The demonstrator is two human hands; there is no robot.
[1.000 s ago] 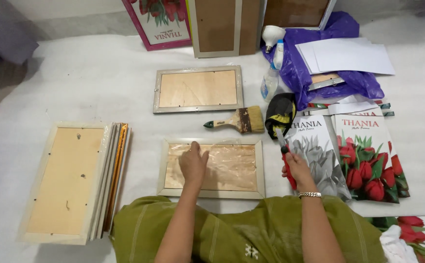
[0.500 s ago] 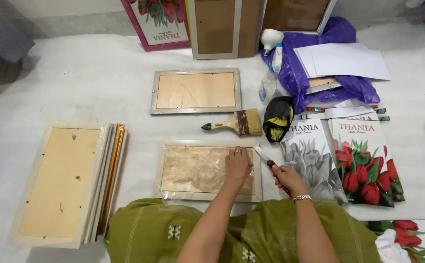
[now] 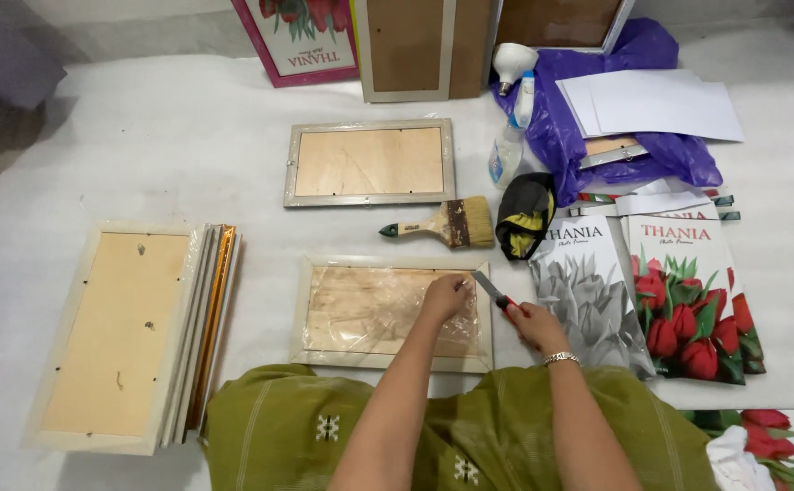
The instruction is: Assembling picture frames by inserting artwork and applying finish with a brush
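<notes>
A stack of frames lies at the left on the white floor covering. Right of it, near the person, the wrapped frame lies face down, its long axis running left to right. The left hand rests on the frame's right end, its grip pinching the clear wrap there. Just right of it, the right hand has its grip clenched on a utility knife, blade angled up and left toward the frame's far right corner, so the right hand is nearer that edge. 1 paintbrush lies just beyond.
</notes>
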